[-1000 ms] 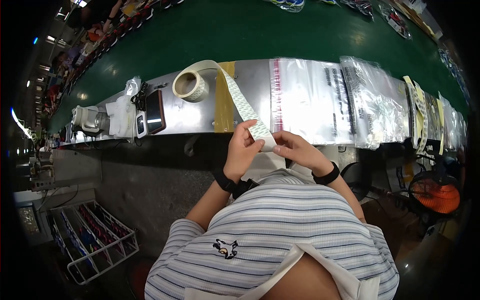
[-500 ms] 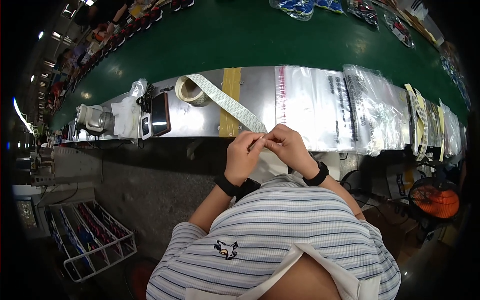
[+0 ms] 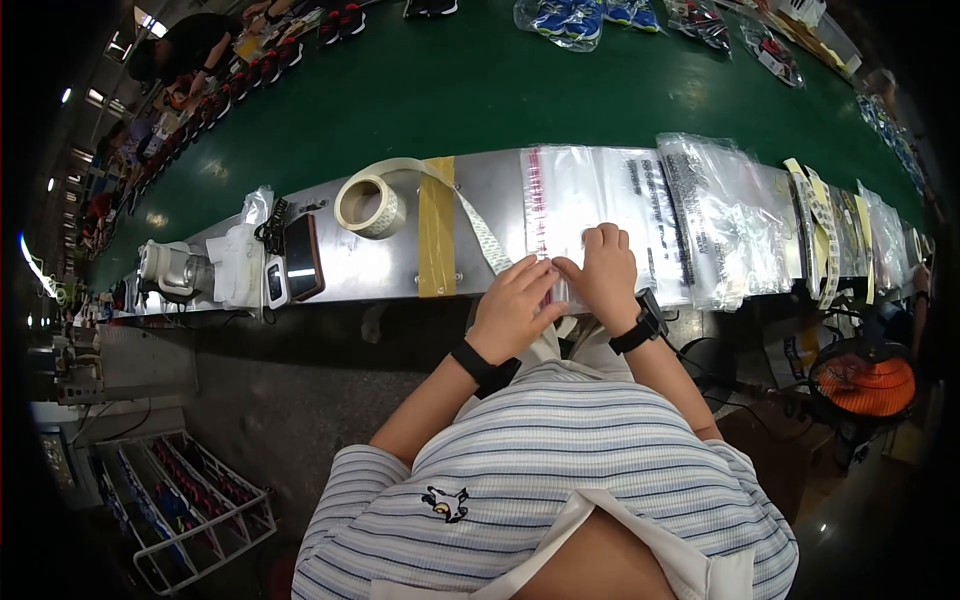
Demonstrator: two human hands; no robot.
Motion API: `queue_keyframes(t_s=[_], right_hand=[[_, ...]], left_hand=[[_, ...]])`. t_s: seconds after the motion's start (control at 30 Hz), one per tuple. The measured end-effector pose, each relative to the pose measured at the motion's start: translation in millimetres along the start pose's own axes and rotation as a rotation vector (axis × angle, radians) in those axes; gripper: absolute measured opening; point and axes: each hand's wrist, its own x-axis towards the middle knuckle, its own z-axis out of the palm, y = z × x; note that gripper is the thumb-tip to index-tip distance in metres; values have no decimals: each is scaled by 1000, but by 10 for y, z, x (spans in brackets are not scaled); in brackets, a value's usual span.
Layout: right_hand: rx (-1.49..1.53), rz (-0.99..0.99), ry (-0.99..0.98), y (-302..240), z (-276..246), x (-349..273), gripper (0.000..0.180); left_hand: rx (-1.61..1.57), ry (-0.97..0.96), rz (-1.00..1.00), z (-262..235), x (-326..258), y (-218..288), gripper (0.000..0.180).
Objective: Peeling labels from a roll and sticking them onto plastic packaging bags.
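Observation:
A roll of small printed labels (image 3: 362, 207) stands on the metal ledge, its loose pale strip (image 3: 483, 232) curving down to my left hand (image 3: 512, 312). The left fingers lie over the strip's end, thumb apart below them. My right hand (image 3: 607, 277) rests on the stacked clear plastic bags (image 3: 590, 180), fingers spread upward and thumb reaching toward the left fingertips. Both hands meet at the red-printed edge of the top bag. Whether a loose label sits between the fingertips is hidden. Black bands circle both wrists.
More clear bags (image 3: 725, 220) and yellow label strips (image 3: 825, 230) lie rightward. At left are a phone (image 3: 303, 258), a white device (image 3: 275, 282) and a small machine (image 3: 170, 268). Bagged shoes (image 3: 568, 22) rest across the green belt (image 3: 420, 90). An orange fan (image 3: 862, 385) stands right.
My hands have parted from a close fingertip pinch. The right hand has moved up and spread onto the bags. The label strip now bends more steeply, and the view has shifted slightly.

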Motion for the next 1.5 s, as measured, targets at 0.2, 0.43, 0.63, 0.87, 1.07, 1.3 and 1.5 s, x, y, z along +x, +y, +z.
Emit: queue_keyframes(t_s=[0.2, 0.43, 0.63, 0.87, 1.07, 1.3, 1.5], right_hand=[[-122, -4, 30, 259, 297, -64, 25], [8, -100, 161, 97, 107, -95, 22], [-28, -72, 142, 237, 185, -123, 13], [466, 176, 36, 432, 9, -156, 13], [850, 515, -14, 659, -22, -162, 18], [1068, 300, -22, 583, -463, -15, 10], [750, 155, -228, 348, -544, -125, 47]], left_hand=[[50, -147, -84, 140, -128, -75, 45], [-1, -175, -107, 109, -199, -76, 42], [3, -110, -66, 154, -187, -71, 45], [-934, 0, -456, -184, 463, 23, 27], [-1840, -244, -814, 680, 996, -355, 34], [-1184, -467, -867, 674, 1235, -152, 26], [-1727, -791, -779, 464, 1193, -195, 78]])
